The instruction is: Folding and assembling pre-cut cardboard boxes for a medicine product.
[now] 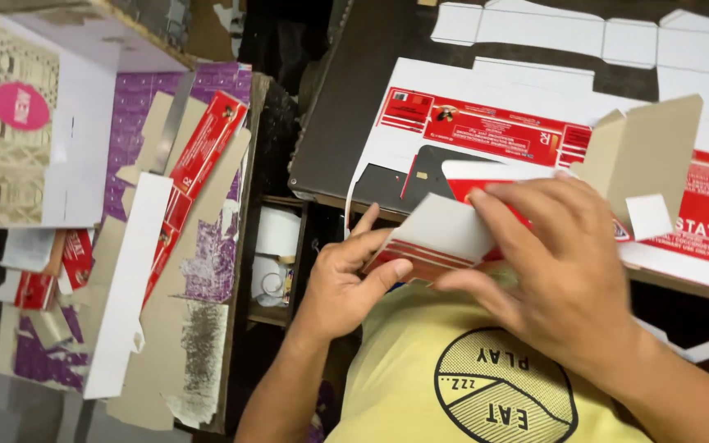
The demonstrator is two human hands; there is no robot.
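One camera sits on my head and looks steeply down my front, so my yellow shirt [469, 385] fills the bottom edge and appears upside down to a viewer. The view faces forward and down onto a dark table [371, 90] straight ahead of me, close enough that my left hand [346, 283] and right hand [555, 275] take up the middle of the frame, both arms entering from below. Off to my left the view reaches a heap of cardboard scraps [166, 246] lower down beside the table. There is no second view, so nothing is shared.
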